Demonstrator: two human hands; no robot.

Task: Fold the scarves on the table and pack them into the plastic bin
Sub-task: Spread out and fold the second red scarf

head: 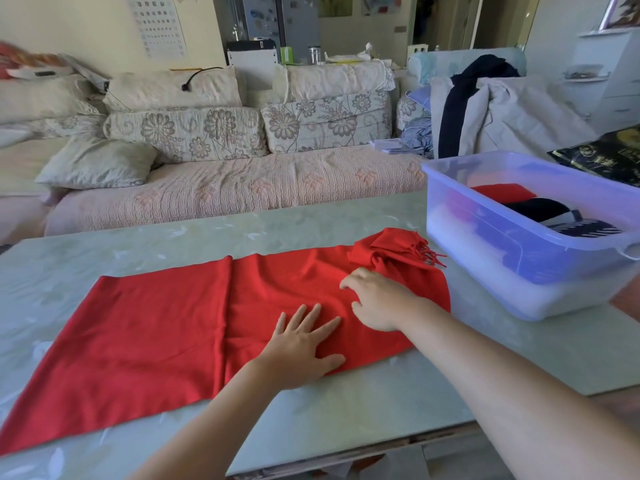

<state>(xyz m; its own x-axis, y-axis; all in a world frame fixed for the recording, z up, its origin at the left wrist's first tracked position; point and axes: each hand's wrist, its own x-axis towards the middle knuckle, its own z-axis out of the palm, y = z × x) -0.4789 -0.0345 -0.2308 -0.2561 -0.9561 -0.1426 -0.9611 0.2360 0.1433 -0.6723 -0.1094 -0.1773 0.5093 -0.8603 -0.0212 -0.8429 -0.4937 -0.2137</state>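
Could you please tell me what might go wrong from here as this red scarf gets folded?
The fringed end of the red scarf lies bunched beside the plastic bin; folding over it would probably trap a lump. The scarf's other end reaches the near left edge of the table, so a tug from the right hand could slide it off, since the left hand pins only one spot.

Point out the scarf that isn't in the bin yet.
The large red scarf spread on the table; the folded red scarf, black scarf and striped scarf lie inside the plastic bin.
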